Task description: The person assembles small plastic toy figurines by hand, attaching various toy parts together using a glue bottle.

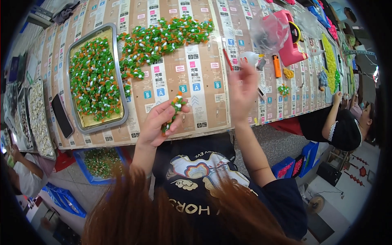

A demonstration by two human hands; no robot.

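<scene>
My left hand (157, 124) is closed around a few small green, white and orange plastic pieces (178, 101), which stick out between thumb and fingers. It hovers over the near edge of the table. To the right, my right hand (245, 92) is raised above the tabletop and smeared by motion; whether its fingers hold anything does not show. Just beyond it lies a white squeeze bottle (249, 58). A loose heap of the same pieces (167, 36) spreads across the table's far middle. More of them fill a metal tray (125, 110) at left.
A red pen (227, 59), an orange lighter (277, 66), a pink holder (281, 41) and a small bead cluster (283, 89) lie at right. A black phone (62, 116) is left of the tray. Below the table stands a blue bin (83, 167). Other people sit on both sides.
</scene>
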